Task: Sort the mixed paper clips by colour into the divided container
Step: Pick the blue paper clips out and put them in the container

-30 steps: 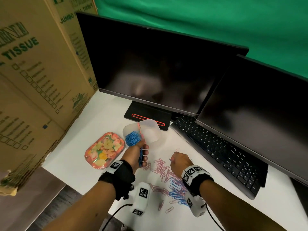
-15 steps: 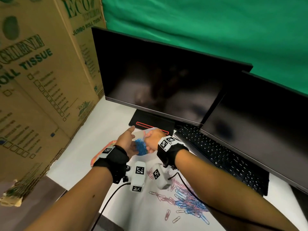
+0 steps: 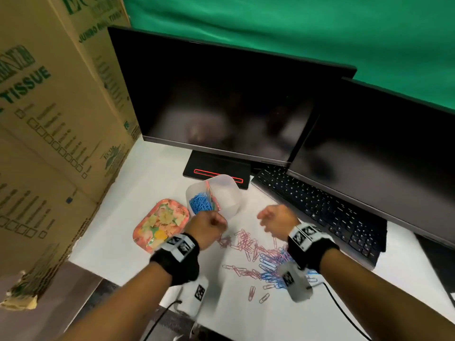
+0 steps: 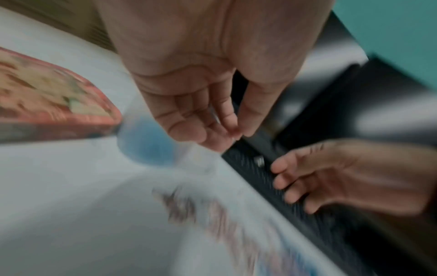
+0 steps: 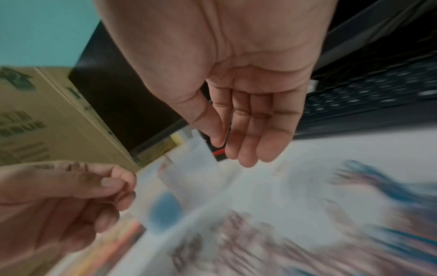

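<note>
On the white counter (image 3: 138, 193), just in front of the monitor base (image 3: 216, 168), stands the translucent divided container (image 3: 231, 193); its left compartment holds a heap of blue clips (image 3: 200, 203), and a few pink clips (image 3: 211, 193) lie along the divider. The mixed paper clips (image 3: 256, 254) lie loose on the counter nearer the person: pink ones spread toward the container, blue ones bunched at the right, near the right wrist. The clips point in all directions, with no common long axis.

The left hand (image 3: 208, 228) hovers just beside the near rim of the container, knuckles up, fingers curled inward with thumb tip against fingertips; the blurred left wrist view shows nothing between them. The right hand (image 3: 277, 221) hovers above the counter between the container and the keyboard (image 3: 320, 212), palm down, fingers (image 5: 248, 138) extended and relaxed, holding nothing.

A floral tray (image 3: 161, 223) lies touching or just beside the left wall of the container. Cardboard boxes (image 3: 49, 119) stand at the left
</note>
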`<state>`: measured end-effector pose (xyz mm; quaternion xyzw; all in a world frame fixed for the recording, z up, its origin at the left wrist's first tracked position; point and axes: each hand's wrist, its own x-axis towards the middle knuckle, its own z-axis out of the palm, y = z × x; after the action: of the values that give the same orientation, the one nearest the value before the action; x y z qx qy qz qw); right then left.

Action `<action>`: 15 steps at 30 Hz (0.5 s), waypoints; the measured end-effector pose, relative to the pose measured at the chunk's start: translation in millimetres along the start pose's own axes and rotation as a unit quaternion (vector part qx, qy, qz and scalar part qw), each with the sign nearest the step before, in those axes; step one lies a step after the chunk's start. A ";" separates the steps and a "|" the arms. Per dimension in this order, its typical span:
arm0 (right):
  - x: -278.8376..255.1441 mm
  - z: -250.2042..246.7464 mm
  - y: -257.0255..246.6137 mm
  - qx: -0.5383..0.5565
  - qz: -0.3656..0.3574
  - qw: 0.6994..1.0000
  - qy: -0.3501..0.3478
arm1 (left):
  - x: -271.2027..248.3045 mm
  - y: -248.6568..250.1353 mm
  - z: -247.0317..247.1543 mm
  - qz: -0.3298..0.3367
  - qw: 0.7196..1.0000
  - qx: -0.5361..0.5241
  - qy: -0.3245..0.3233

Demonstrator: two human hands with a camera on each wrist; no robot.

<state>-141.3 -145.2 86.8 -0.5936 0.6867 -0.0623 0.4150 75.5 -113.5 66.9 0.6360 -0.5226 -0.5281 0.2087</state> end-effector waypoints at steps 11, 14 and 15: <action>-58.9 16.6 144.1 -0.177 0.015 0.984 -0.001 | 6.8 -15.6 117.9 0.081 0.943 0.299 -0.122; -72.3 20.4 159.1 -0.119 0.020 0.992 0.024 | 9.5 -14.2 134.9 0.105 0.920 0.364 -0.098; -74.9 22.2 161.7 -0.111 0.017 0.993 0.027 | 9.7 -14.4 137.7 0.114 0.914 0.377 -0.097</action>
<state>-254.2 -24.8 16.1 -0.6225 0.7104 0.0053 0.3284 -41.7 -77.4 1.8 0.5496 -0.7693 -0.3233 -0.0395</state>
